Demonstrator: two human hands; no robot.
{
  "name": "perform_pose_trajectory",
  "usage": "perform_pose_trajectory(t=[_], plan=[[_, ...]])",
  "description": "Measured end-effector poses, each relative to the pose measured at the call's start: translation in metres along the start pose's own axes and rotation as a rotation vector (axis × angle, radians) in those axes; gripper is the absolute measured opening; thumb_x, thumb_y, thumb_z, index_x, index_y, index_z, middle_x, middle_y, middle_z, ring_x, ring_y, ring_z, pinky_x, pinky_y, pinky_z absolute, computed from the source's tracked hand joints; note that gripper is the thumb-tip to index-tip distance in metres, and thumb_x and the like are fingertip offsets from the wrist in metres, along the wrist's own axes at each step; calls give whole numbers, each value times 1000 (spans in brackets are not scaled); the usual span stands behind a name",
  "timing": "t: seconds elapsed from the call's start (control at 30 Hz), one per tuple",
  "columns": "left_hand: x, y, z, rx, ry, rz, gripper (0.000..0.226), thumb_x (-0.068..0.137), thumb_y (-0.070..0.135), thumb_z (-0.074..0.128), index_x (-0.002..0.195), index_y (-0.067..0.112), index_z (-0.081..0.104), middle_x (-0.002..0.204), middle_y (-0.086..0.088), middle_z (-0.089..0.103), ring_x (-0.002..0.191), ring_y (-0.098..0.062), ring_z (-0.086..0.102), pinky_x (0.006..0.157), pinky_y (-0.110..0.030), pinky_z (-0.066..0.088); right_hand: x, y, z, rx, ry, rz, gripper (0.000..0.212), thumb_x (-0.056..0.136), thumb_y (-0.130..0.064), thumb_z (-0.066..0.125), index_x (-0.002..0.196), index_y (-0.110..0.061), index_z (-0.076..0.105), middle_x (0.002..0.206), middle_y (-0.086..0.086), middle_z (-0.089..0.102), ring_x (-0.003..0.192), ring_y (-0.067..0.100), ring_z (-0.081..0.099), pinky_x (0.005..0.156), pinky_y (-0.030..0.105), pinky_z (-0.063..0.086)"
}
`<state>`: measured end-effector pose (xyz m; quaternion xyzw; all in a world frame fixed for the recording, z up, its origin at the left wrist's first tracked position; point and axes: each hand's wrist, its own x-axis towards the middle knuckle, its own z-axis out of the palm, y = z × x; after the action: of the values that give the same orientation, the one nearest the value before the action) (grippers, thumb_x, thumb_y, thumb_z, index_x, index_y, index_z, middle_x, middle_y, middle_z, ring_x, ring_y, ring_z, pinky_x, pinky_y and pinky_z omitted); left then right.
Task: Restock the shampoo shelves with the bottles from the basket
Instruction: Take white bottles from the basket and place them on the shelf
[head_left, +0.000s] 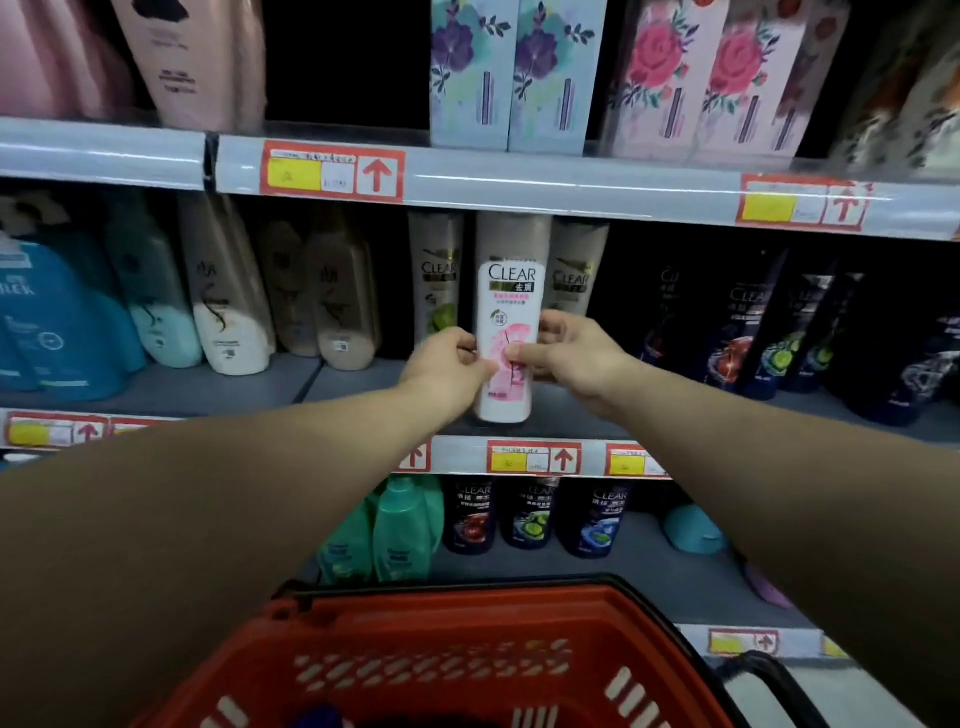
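"Two hands were found on one bottle; how was it held?"

"The pink-labelled Clear bottle (511, 291) was pinched low on its sides. The left hand (449, 366) was curled at its left edge and the right hand (579, 358) at its right, with the thumb laid across the label. It was stood upright at the front edge of the middle shelf (358, 387), ahead of two green-labelled Clear bottles (436, 291)."

"Which step was judged to be in hand?"

"Placing and squaring up. The base appeared to be set down, though contact could not be confirmed. The red basket (467, 654) was seen below, its contents mostly hidden."

"What was called for next?"

"The bottle would need to be slid back into line, label forward, then released, and another fetched from the basket."
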<state>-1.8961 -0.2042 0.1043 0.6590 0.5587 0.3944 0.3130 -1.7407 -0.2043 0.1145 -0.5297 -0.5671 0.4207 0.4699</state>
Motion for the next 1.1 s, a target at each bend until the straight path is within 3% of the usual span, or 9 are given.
perform_pose_trajectory(t=[0.13, 0.27, 0.33, 0.57, 0.73, 1.1], plan=[[9, -15, 12, 19, -4, -11, 29, 87, 17, 67, 114, 12, 59, 101, 0, 65, 98, -19, 62, 85, -27, 46, 7, 22, 5, 49, -4, -4, 39, 85, 11, 64, 123, -1, 58, 119, 17, 68, 106, 27, 67, 90, 37, 56], [14, -24, 20, 46, -7, -11, 36, 86, 18, 68, 119, 16, 54, 105, 3, 65, 97, -16, 61, 84, -27, 45, 12, 33, 11, 103, 32, -50, 37, 87, 8, 64, 122, -4, 59, 110, 10, 69, 92, 17, 68, 73, 23, 59], [16, -26, 22, 73, -5, -18, 36, 86, 19, 69, 118, 16, 54, 106, 2, 66, 98, -17, 61, 85, -28, 46, 15, 35, 12, 111, 44, -58, 35, 87, 7, 65, 119, -7, 60, 104, 6, 70, 89, 15, 69, 70, 23, 59], [32, -34, 29, 145, -34, -88, 35, 82, 21, 74, 112, 12, 57, 106, -4, 67, 98, -21, 63, 87, -31, 48, 18, 46, 15, 49, 117, -50, 29, 87, 5, 66, 108, -14, 62, 99, 2, 71, 96, 20, 69, 85, 35, 58], [39, -47, 36, 124, -28, -109, 26, 84, 16, 72, 107, 8, 62, 101, -5, 68, 92, -21, 63, 85, -29, 48, 20, 66, 18, 22, 140, -3, 32, 87, 4, 67, 117, -6, 67, 111, 7, 72, 101, 18, 69, 97, 35, 54], [52, -50, 42, 141, 9, -108, 29, 87, 19, 69, 114, 11, 64, 111, -5, 68, 103, -22, 63, 89, -28, 47, 35, 72, 20, -66, 247, 57, 34, 84, -4, 74, 117, -8, 69, 111, 4, 74, 98, 16, 70, 97, 35, 54]])
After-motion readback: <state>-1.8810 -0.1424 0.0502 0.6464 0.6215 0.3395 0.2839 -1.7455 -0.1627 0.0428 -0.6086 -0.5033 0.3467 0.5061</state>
